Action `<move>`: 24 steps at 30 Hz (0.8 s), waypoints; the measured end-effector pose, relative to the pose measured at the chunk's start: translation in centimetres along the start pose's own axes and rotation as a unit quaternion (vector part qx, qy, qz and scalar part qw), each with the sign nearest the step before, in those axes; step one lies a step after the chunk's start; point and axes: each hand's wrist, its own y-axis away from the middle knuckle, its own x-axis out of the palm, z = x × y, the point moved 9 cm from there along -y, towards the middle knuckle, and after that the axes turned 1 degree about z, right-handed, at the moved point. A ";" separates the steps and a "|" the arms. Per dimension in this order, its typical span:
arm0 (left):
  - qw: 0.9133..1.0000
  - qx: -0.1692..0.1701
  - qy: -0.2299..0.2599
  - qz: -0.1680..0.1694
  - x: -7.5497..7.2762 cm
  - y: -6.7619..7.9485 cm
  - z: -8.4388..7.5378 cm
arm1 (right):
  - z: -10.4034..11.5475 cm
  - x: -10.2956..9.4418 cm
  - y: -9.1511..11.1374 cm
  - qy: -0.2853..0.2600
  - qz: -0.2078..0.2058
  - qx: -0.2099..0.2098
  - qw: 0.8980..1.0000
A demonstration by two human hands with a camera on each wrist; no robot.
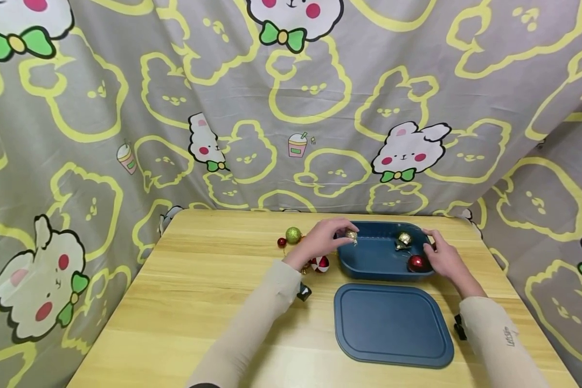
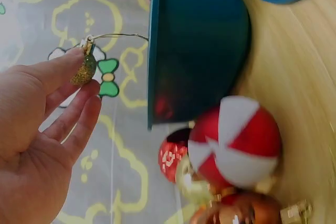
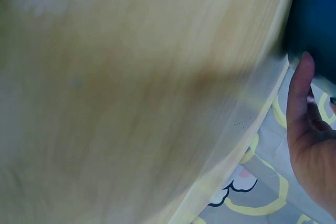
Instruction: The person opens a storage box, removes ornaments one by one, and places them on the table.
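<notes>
My left hand pinches a small gold glitter bauble by its top, between thumb and fingertips. A thin gold hanging loop trails from its cap. In the head view, this hand hovers over the left end of a dark blue rectangular box. My right hand grips the box's right end at the rim. Inside the box lie a gold ornament and a shiny red bauble, both toward the right. The right wrist view has the right hand against the box's outer wall.
A flat blue lid lies on the wooden table in front of the box. Left of the box, partly behind my left forearm, sit a green glitter bauble, a small red bauble and a red-and-white ball. A patterned curtain hangs behind.
</notes>
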 end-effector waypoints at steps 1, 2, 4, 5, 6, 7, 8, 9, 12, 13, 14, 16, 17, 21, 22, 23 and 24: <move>1.000 -0.002 0.001 -0.003 -0.3 0.4 0.2 | 0.0 0.0 0.0 0.001 -0.001 -0.001 1.000; 1.000 -0.005 0.000 -0.005 -0.5 0.7 0.4 | 0.0 0.0 0.0 0.001 -0.001 -0.001 1.000; 1.000 -0.008 0.003 -0.009 -1.0 1.4 0.7 | -0.1 -0.1 0.0 0.000 -0.002 -0.002 1.000; 1.000 -0.009 0.002 -0.011 -1.2 1.7 0.9 | -0.1 -0.1 0.0 0.001 -0.003 -0.003 1.000; 1.000 -0.011 0.004 -0.013 -1.4 2.1 1.1 | -0.1 -0.1 0.0 0.001 -0.003 -0.003 1.000; 1.000 -0.012 0.006 -0.015 -1.5 2.4 1.4 | -0.1 -0.1 0.0 0.002 -0.003 -0.003 1.000; 1.000 -0.014 0.009 -0.017 -1.7 2.8 1.6 | -0.1 -0.1 0.0 0.002 -0.002 -0.002 1.000; 1.000 -0.015 0.015 -0.017 -1.8 3.1 1.9 | -0.2 -0.1 0.0 0.002 -0.001 -0.001 1.000; 0.999 -0.016 0.023 -0.020 -2.1 4.2 2.6 | -0.1 0.0 -0.1 0.003 0.000 0.001 1.000; 0.999 -0.016 0.024 -0.020 -2.2 4.5 2.8 | -0.1 0.0 -0.1 0.003 0.001 0.002 1.000; 0.999 -0.017 0.026 -0.021 -2.4 4.9 3.0 | -0.1 0.0 -0.1 0.001 0.002 0.003 1.000; 0.999 -0.017 0.030 -0.023 -2.7 5.6 3.3 | -0.1 0.1 -0.1 0.000 0.003 0.003 1.000; 0.999 -0.019 0.033 -0.025 -2.8 6.0 3.5 | -0.1 0.1 -0.1 0.000 0.004 0.004 1.000; 0.998 -0.023 0.043 -0.036 -3.6 7.5 4.3 | 0.0 0.1 -0.1 -0.002 0.003 0.005 1.000; 0.998 -0.025 0.044 -0.039 -3.8 7.8 4.5 | 0.0 0.1 0.0 -0.003 0.003 0.006 1.000; 0.998 -0.027 0.044 -0.043 -4.0 8.1 4.7 | 0.0 0.1 0.0 -0.002 0.002 0.006 1.000; 0.998 -0.029 0.041 -0.046 -4.1 8.4 4.9 | 0.0 0.1 0.0 -0.003 0.002 0.006 1.000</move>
